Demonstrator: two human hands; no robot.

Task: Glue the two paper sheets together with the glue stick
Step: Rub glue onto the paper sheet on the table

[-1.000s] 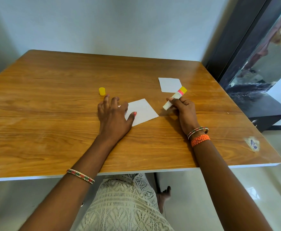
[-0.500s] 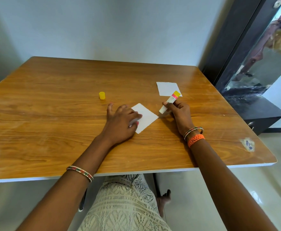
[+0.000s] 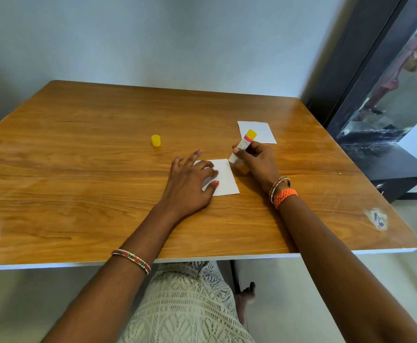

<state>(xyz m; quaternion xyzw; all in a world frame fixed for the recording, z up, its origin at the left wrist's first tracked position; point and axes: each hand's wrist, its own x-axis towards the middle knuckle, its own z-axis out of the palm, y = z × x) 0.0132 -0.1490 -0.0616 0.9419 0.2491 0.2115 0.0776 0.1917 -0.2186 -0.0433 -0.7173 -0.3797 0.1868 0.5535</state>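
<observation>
A small white paper sheet (image 3: 224, 178) lies near the middle of the wooden table (image 3: 79, 184). My left hand (image 3: 190, 184) rests flat on its left half, fingers spread, pinning it down. My right hand (image 3: 257, 162) grips the uncapped glue stick (image 3: 243, 144), white with a pink band and yellow end, tilted so its lower tip meets the sheet's upper right corner. The second white sheet (image 3: 257, 132) lies flat just beyond my right hand. The yellow cap (image 3: 155, 140) stands alone to the left.
A dark cabinet with a mirror (image 3: 385, 100) stands right of the table. A worn sticker (image 3: 377, 217) sits near the table's front right corner. A pale wall runs behind the far edge.
The near sheet has turned from a diamond angle to nearly square under my left hand. My right hand has raised the glue stick more upright and brought its tip to the sheet's corner.
</observation>
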